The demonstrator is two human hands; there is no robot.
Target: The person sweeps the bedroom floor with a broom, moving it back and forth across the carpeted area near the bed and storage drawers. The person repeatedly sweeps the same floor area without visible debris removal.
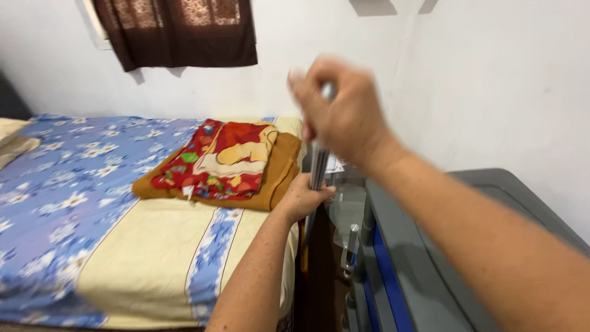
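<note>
My right hand [341,110] is raised in front of the wall, blurred by motion, gripping the upper part of a thin grey metal rod [319,163] that stands upright. My left hand [304,197] clasps the same rod lower down, beside the bed's right edge. The rod's lower end drops into the dark gap between bed and grey unit and is hidden there.
A bed [123,246] with a blue floral and cream sheet fills the left. A folded red and brown patterned blanket [221,163] lies near its head. A grey and blue appliance [430,258] stands at the right. A dark curtain [178,31] hangs over the window.
</note>
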